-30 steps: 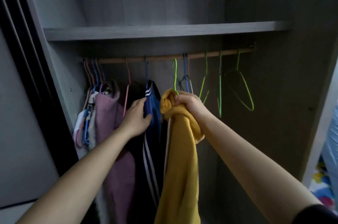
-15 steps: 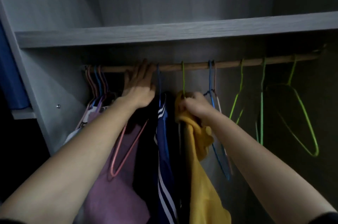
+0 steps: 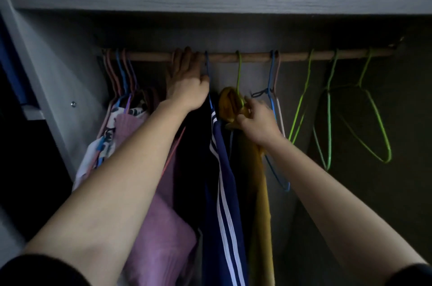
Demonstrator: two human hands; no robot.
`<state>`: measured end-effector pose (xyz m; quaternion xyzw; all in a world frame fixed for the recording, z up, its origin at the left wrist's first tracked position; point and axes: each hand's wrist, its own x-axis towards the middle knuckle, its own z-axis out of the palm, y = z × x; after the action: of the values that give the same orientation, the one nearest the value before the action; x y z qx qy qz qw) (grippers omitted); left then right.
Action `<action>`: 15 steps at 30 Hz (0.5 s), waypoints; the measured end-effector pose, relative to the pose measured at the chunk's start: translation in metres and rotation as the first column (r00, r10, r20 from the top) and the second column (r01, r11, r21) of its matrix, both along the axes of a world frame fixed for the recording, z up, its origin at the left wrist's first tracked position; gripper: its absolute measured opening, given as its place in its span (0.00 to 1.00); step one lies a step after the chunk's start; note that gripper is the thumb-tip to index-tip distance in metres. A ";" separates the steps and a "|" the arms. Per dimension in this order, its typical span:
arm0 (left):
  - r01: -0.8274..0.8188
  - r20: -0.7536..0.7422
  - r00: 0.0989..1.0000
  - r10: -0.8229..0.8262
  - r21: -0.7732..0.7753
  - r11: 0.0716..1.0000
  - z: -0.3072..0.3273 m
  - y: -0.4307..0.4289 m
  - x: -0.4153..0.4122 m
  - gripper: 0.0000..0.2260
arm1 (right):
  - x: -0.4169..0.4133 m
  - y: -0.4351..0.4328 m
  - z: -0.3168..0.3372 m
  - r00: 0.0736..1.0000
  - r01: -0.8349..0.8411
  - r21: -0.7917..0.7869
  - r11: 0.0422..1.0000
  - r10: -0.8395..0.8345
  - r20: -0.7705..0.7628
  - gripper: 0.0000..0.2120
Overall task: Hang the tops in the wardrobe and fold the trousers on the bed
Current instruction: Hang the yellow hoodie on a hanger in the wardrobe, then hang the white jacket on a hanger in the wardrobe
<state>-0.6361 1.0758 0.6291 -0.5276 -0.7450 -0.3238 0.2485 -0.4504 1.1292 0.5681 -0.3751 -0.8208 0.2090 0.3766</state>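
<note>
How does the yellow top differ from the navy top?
The yellow top is plain; the navy top has white stripes. The yellow top hangs on a green hanger, the navy top on a blue hanger. The right hand holds the yellow top, not the navy top. Both hang from the wooden rail.

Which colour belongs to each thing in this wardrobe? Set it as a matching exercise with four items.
Things:
1 striped top
2 held top, in the right hand
3 ribbed top
4 rightmost hanger

Colours:
a green
b navy and white
c pinkish purple
d mustard yellow

Pairs: 1-b, 2-d, 3-c, 4-a
</note>
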 end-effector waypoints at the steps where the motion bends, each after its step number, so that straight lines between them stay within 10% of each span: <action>1: 0.032 0.039 0.999 -0.032 0.000 0.999 0.001 -0.005 0.005 0.27 | 0.006 -0.007 -0.001 1.000 0.028 0.050 0.998 -0.028 0.003 0.24; 8: 0.253 -0.044 0.967 -0.250 0.121 0.960 -0.034 -0.040 0.080 0.23 | 0.096 -0.057 -0.020 0.887 0.451 0.454 0.768 -0.440 -0.137 0.24; 15: 0.670 -0.089 0.739 -0.668 0.213 0.712 -0.096 -0.037 0.221 0.26 | 0.253 -0.153 -0.082 0.507 0.674 0.561 0.481 -0.853 0.122 0.28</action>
<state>-0.4153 1.0387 0.5334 -0.7294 -0.4600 -0.4746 0.1764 -0.1969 0.9759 0.4857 -0.6438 -0.6382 -0.2573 0.3348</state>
